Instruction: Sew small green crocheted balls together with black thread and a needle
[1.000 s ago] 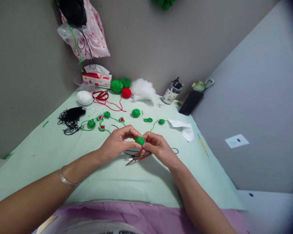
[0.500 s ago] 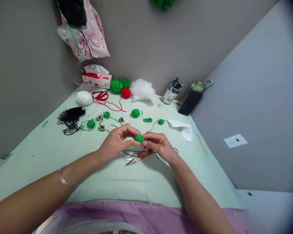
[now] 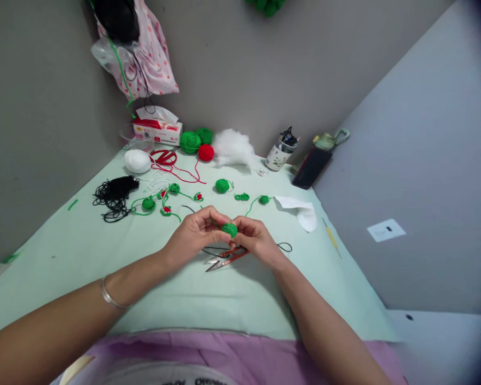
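A small green crocheted ball (image 3: 230, 230) is pinched between both hands, above the middle of the table. My left hand (image 3: 194, 232) grips it from the left, thumb below and fingers above. From the right, my right hand (image 3: 256, 240) has its thumb and fingertips closed on the same ball. Below the hands lie thread snips (image 3: 220, 263) with red handles, their blades pointing left and apart; the right hand partly covers the handle. A black yarn strand (image 3: 284, 247) runs beneath the hands, its middle hidden.
Behind the hands lie several small green crocheted pieces (image 3: 222, 185), some with red and white. Black yarn (image 3: 116, 193), a white yarn ball (image 3: 137, 161), red yarn (image 3: 206, 153) and white stuffing (image 3: 234, 149) sit farther back. At right are a white cloth (image 3: 300, 211), a yellow-handled hook (image 3: 332, 237) and a phone (image 3: 312, 167).
Both hands keep hold of the green ball, with small shifts of the fingers and a slight turn of the ball. The black strand's right end has changed shape beside the right hand.
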The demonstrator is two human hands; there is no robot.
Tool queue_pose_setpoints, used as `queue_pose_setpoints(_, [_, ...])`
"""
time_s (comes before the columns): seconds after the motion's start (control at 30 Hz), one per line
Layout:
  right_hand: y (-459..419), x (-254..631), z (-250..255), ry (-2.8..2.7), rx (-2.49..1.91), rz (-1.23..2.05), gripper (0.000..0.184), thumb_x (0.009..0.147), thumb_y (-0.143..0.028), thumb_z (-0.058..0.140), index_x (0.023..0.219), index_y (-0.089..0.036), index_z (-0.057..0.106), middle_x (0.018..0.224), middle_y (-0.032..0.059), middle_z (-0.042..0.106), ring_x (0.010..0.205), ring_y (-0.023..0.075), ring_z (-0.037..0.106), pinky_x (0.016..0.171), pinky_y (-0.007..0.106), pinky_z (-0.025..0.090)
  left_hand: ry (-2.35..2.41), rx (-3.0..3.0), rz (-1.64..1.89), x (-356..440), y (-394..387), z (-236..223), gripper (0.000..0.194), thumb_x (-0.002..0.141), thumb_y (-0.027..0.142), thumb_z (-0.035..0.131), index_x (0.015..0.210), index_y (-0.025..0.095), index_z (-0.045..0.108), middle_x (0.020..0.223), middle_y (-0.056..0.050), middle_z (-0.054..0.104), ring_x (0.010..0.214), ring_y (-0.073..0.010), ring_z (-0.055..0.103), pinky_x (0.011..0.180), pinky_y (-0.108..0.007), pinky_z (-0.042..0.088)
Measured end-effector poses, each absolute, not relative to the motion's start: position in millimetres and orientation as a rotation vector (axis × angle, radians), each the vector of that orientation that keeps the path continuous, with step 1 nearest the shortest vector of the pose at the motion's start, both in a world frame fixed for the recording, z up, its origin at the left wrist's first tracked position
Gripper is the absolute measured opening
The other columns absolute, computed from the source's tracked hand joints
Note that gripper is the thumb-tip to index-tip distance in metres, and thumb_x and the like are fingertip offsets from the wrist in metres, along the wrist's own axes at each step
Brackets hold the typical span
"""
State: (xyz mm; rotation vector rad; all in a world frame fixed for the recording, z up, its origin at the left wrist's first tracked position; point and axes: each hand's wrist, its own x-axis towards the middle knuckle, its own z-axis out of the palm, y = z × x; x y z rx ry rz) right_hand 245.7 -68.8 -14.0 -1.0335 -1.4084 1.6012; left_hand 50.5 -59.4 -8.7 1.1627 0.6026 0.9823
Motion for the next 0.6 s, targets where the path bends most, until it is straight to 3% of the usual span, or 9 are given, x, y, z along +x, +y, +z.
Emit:
queue_pose_setpoints(0.4, [-71.2, 245.7, -13.2, -1.341, -0.936, 1.672, 0.02, 0.083, -0.031, 0.077, 0.086, -0.016, 0.063, 0.071, -0.001, 0.065, 0.059, 0.0092, 0.059, 0.062, 0.023, 0.051, 0.567, 1.217, 1.039, 52.2, -57.8, -10.7, 0.026, 0.074, 0.025, 0.083, 0.083, 0.017, 0.06, 0.089, -0.002, 0.071, 0.082, -0.0161, 0.068, 0.079, -0.031, 0.052])
queue_pose_setpoints(0.6, [-72.7, 244.6, -9.1, -1.296, -0.928, 1.694, 0.03, 0.084, -0.027, 0.075, 0.108, -0.022, 0.057, 0.076, -0.0025, 0.065, 0.061, 0.0106, 0.061, 0.063, 0.025, 0.053, 0.551, 1.188, 0.987, 52.9, -57.6, -13.1, 0.028, 0.076, 0.027, 0.082, 0.085, 0.017, 0.058, 0.088, -0.002, 0.072, 0.074, -0.0162, 0.07, 0.077, -0.033, 0.052])
